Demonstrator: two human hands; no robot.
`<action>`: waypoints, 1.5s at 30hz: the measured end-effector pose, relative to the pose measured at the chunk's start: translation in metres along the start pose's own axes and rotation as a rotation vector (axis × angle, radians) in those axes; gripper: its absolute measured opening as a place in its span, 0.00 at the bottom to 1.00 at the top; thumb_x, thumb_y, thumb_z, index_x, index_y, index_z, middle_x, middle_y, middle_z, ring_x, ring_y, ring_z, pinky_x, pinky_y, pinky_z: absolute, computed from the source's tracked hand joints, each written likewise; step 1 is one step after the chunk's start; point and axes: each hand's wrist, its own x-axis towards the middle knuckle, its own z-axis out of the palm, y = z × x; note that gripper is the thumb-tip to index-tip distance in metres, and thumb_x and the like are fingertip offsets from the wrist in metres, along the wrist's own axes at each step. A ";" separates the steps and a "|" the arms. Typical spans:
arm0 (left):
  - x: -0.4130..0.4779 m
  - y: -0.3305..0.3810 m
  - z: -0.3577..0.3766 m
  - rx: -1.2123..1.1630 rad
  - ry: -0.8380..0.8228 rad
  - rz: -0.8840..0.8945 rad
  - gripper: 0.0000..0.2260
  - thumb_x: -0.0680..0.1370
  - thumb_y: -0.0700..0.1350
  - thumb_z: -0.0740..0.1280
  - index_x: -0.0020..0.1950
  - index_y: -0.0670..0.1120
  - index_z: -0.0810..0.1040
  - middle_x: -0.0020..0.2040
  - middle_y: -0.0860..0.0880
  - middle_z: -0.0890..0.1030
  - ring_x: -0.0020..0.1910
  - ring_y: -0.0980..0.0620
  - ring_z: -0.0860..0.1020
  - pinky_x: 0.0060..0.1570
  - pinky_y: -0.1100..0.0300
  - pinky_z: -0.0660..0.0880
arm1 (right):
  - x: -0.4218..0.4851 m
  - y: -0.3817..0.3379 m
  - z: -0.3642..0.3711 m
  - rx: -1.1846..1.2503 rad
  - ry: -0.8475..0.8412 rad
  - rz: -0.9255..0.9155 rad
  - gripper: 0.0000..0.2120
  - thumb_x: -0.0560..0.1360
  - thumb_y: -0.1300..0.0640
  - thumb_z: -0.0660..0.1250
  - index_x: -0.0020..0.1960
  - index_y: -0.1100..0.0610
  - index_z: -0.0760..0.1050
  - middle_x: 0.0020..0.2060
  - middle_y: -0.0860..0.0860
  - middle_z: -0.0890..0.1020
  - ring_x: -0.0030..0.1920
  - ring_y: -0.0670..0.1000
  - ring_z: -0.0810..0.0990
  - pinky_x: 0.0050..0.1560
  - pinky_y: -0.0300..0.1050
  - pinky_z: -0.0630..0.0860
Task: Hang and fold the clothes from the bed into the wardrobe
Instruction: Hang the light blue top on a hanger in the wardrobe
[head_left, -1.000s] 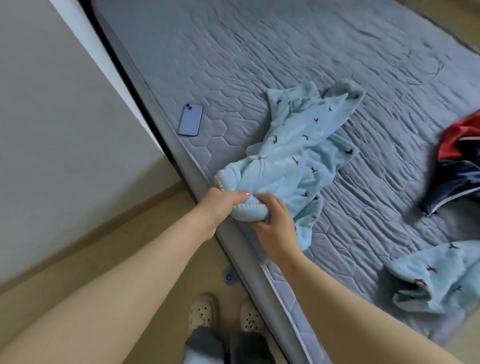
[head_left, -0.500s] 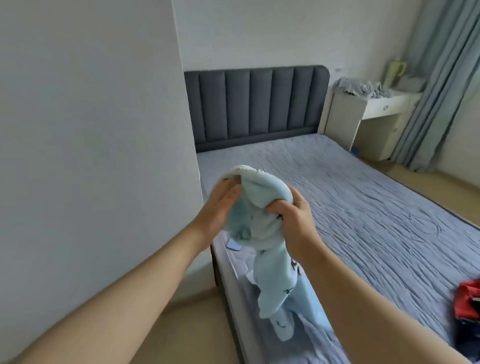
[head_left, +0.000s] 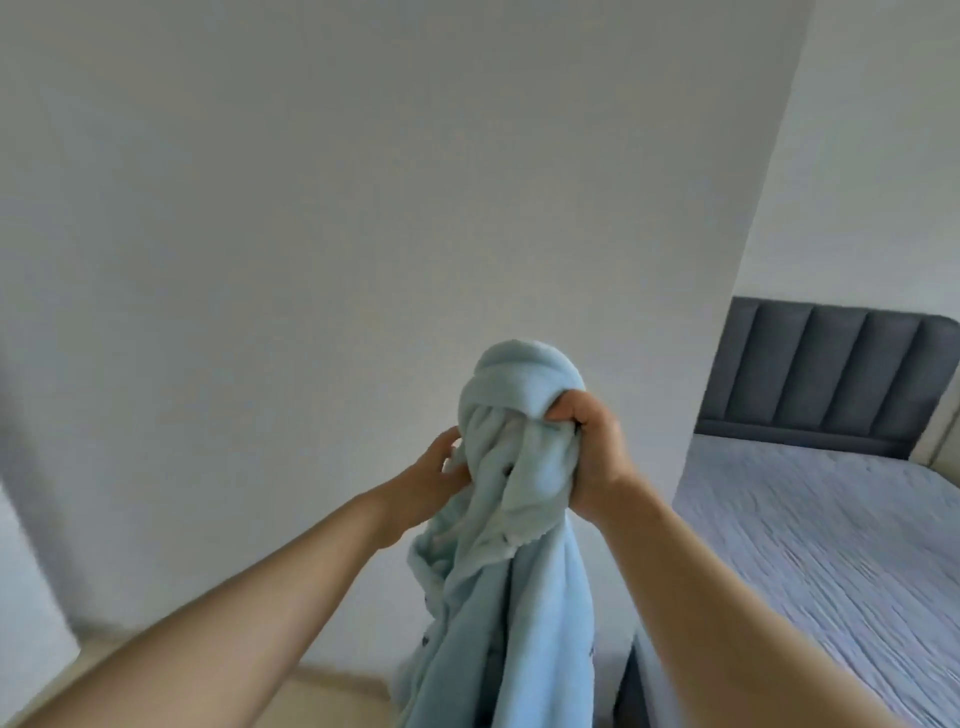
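Item: pale blue fleece garment (head_left: 519, 545), hanging bunched before white wall (head_left: 363, 208); my left hand (head_left: 436, 480) and right hand (head_left: 592, 457) both clutch its top.

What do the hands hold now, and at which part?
The left hand and right hand grip the light blue fleece garment at its bunched top.

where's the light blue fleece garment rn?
Head view, centre: the light blue fleece garment hangs in the air, gripped by the left hand and right hand, in front of the white wall, left of the bed.
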 end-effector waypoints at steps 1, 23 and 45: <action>-0.017 -0.010 -0.023 -0.030 0.011 -0.008 0.24 0.78 0.61 0.56 0.72 0.63 0.53 0.65 0.63 0.63 0.61 0.61 0.66 0.58 0.61 0.64 | 0.009 0.010 0.025 0.023 -0.046 0.020 0.16 0.60 0.58 0.58 0.36 0.59 0.84 0.34 0.58 0.83 0.36 0.55 0.82 0.36 0.45 0.80; -0.284 -0.052 -0.338 0.481 1.374 -0.067 0.10 0.80 0.45 0.58 0.39 0.45 0.68 0.33 0.50 0.69 0.33 0.53 0.67 0.28 0.72 0.61 | 0.134 0.187 0.347 -0.357 -0.268 0.319 0.12 0.75 0.54 0.59 0.53 0.61 0.73 0.47 0.59 0.79 0.45 0.57 0.77 0.42 0.46 0.73; -0.419 -0.076 -0.405 1.176 1.262 -1.234 0.08 0.74 0.52 0.62 0.53 0.55 0.74 0.51 0.51 0.79 0.50 0.47 0.77 0.38 0.58 0.68 | 0.159 0.263 0.557 -0.544 -0.902 -0.288 0.12 0.79 0.58 0.56 0.59 0.56 0.75 0.47 0.46 0.75 0.46 0.47 0.71 0.46 0.35 0.65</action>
